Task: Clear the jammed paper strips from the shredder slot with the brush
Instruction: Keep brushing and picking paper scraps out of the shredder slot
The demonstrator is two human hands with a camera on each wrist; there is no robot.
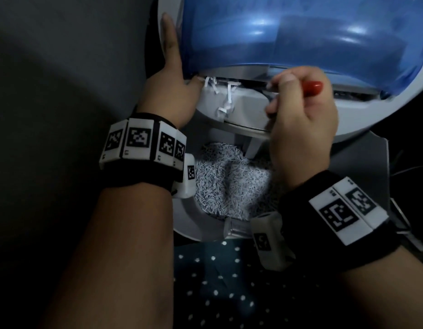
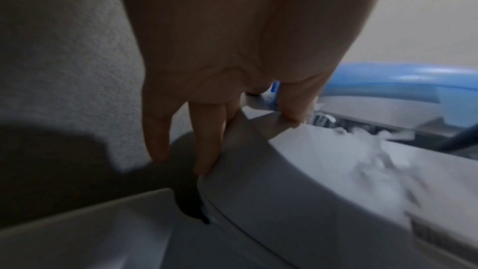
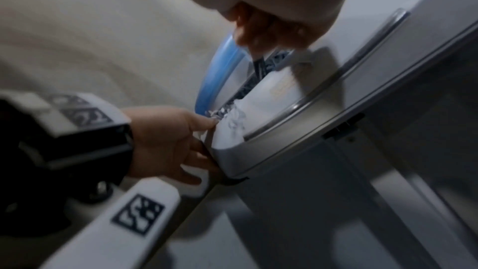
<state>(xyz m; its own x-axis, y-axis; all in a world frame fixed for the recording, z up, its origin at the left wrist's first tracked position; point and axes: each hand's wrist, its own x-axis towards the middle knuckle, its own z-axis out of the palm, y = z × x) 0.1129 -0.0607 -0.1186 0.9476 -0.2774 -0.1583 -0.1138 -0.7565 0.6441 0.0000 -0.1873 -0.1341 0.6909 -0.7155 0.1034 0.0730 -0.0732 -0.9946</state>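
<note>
The grey shredder head point(image 1: 248, 105) with its blue translucent cover point(image 1: 300, 32) lies tilted toward me. White paper strips point(image 1: 225, 100) hang out of the left end of the slot point(image 1: 250, 82). My left hand point(image 1: 174, 55) lies flat against the head's left side with straight fingers, its thumb beside the strips. Curled fingers and thumb of my right hand point(image 1: 279, 93) hold the red-handled brush point(image 1: 312, 87), whose dark tip point(image 3: 258, 64) points into the slot right of the strips. The left wrist view shows the strips point(image 2: 375, 150) as a blur.
Below the head sits the grey bin point(image 1: 193, 224), holding a heap of shredded paper point(image 1: 229, 181). A dark dotted cloth point(image 1: 229, 281) lies in front of it. A pale wall point(image 2: 64, 48) stands close on the left. Dark cables point(image 1: 405, 222) run at the right.
</note>
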